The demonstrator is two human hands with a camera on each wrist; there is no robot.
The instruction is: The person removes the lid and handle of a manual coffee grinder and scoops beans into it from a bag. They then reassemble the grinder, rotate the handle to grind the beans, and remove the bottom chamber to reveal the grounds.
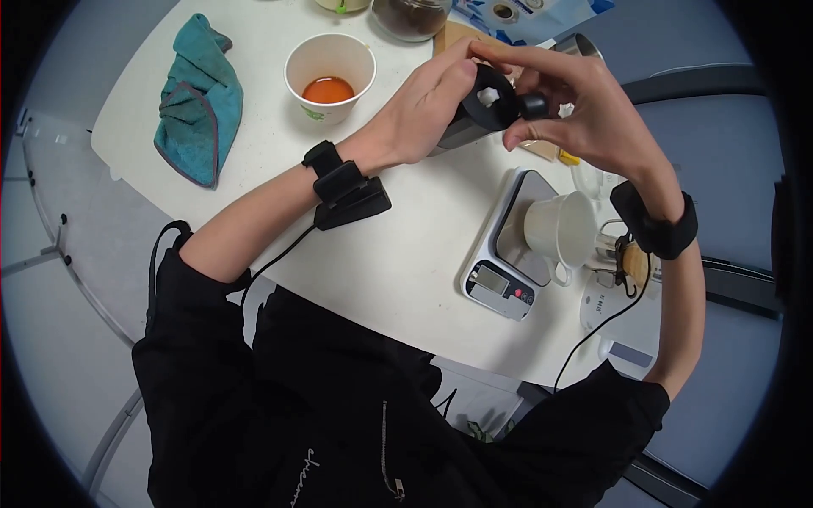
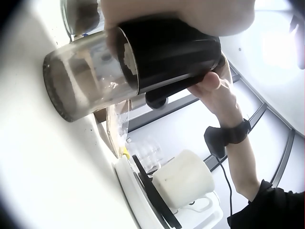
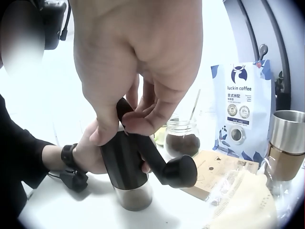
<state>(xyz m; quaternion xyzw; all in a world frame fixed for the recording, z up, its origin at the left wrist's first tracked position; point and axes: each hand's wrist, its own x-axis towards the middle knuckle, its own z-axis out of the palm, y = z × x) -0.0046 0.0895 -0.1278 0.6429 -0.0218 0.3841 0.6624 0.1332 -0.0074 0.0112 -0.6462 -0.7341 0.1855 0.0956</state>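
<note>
A black hand coffee grinder [image 3: 125, 167] stands on the table, slightly tilted in the right wrist view. My left hand [image 1: 428, 106] wraps its fingers round the black body. Below the grip, the clear lower chamber [image 2: 90, 78] has a brownish tint at its bottom. My right hand [image 3: 138, 62] pinches the black crank [image 3: 153, 160] at the grinder's top between thumb and fingers. The crank's round knob [image 3: 181, 171] sticks out to the side. From above, the black ring of the top shows a pale spot in its middle.
A paper cup [image 1: 330, 51] with reddish liquid and a teal cloth [image 1: 203, 110] lie left. A white mug [image 1: 559, 224] stands on a scale [image 1: 500, 284] at right. Behind are a jar [image 3: 183, 140], a coffee bag [image 3: 240, 100], paper filters [image 3: 248, 195] and a steel-rimmed cup [image 3: 288, 126].
</note>
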